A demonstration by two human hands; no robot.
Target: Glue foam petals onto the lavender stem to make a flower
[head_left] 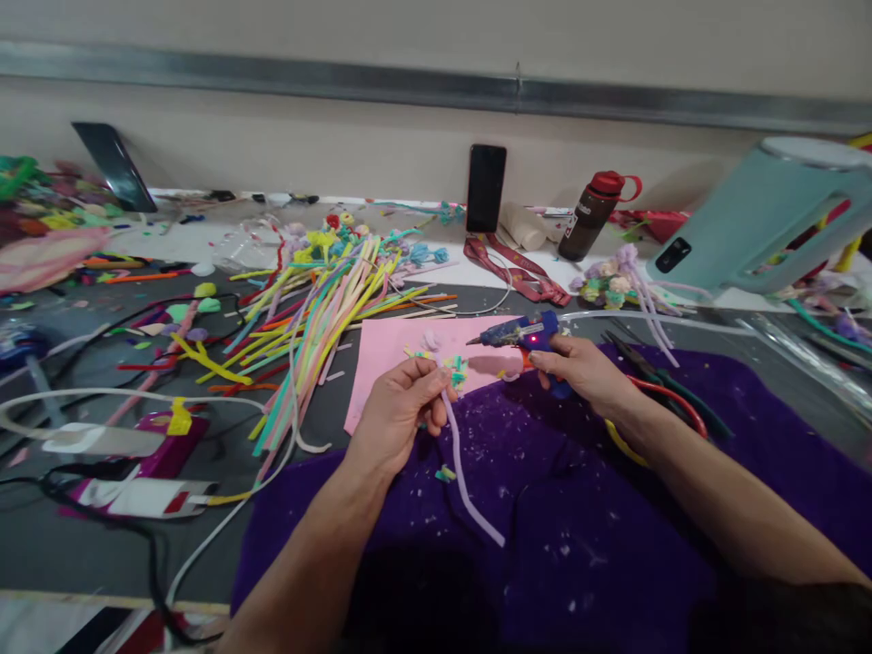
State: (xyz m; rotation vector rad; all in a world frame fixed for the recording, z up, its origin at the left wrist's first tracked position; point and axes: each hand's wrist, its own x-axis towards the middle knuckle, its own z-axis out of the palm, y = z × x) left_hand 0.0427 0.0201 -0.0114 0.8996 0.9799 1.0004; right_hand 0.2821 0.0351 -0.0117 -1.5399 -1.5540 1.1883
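My left hand [399, 409] is closed round a small pipe-cleaner flower [442, 363] with a lilac stem [470, 486] that hangs down over the purple cloth [559, 509]. My right hand [582, 368] grips a blue hot glue gun [521, 333] whose red light is on. The nozzle points left toward the flower head, a short way from it. Both hands hover above a pink sheet [388, 359] and the cloth.
A heap of coloured pipe cleaners [320, 300] lies to the left. At the back stand a black phone [486, 188] and a dark bottle with a red cap [591, 214]. A teal jug [756, 218] is at right, pliers [654, 377] beside my right wrist, cables [102, 400] at left.
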